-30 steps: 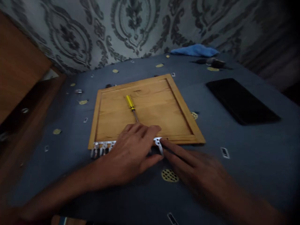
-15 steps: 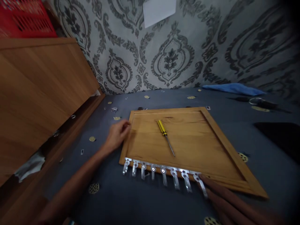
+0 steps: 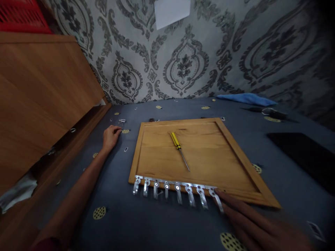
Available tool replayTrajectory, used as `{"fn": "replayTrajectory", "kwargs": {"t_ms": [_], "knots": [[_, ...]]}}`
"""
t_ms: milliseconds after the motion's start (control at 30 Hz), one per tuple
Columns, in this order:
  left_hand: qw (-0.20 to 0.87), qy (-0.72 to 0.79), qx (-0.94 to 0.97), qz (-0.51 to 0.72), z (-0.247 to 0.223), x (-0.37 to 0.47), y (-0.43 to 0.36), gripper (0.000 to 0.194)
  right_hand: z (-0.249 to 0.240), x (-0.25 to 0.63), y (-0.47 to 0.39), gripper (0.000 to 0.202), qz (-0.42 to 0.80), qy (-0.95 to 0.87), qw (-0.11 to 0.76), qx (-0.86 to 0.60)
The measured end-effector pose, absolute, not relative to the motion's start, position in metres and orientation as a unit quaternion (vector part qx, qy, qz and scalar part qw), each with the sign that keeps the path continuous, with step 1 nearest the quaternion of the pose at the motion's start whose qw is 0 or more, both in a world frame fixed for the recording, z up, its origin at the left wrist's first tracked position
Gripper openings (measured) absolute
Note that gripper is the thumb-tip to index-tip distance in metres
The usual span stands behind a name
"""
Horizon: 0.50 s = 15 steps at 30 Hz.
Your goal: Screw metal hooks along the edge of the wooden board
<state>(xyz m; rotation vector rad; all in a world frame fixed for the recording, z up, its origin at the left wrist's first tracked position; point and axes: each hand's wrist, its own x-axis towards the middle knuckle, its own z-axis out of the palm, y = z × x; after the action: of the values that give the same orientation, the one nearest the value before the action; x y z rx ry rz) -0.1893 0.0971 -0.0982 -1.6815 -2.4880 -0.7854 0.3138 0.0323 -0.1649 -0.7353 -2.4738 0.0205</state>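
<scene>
My left hand is on the dark cloth left of the wooden panel, thumb and fingertips pinched together. Whatever they pinch is too small to make out; a little pile of small metal pieces lies just beyond them. Along the panel's near edge runs a metal hook rail, its several hooks hanging over the side. My right hand grips the rail's right end against the panel with its fingertips, its fingers partly blurred. A yellow-handled screwdriver rests on the framed wooden panel, tip towards me.
A wooden cabinet stands at the left, with a red basket on top. At the back right lie a blue cloth and a dark tool with a ring. A black flat object is at the right.
My left hand has moved from the panel's left edge out to the left, beside the small metal pieces. My right hand stays at the rail's end. The view has shifted slightly.
</scene>
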Motion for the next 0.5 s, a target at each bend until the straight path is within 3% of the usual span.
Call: {"fn": "replayTrajectory", "kwargs": {"t_ms": [100,300,500], "knots": [[0.02,-0.799,-0.553,-0.236,-0.094,-0.188,0.096,0.034,-0.141,0.305,0.026,0.067,0.013,-0.924,0.284,-0.254],[0.022,-0.796,-0.572,-0.197,-0.087,-0.189,0.1,0.032,-0.123,0.297,0.023,0.037,0.045,-0.914,0.291,-0.278],[0.012,-0.781,-0.598,-0.18,-0.076,-0.179,0.088,0.036,-0.116,0.297,0.02,0.031,0.05,-0.921,0.258,-0.286]]}}
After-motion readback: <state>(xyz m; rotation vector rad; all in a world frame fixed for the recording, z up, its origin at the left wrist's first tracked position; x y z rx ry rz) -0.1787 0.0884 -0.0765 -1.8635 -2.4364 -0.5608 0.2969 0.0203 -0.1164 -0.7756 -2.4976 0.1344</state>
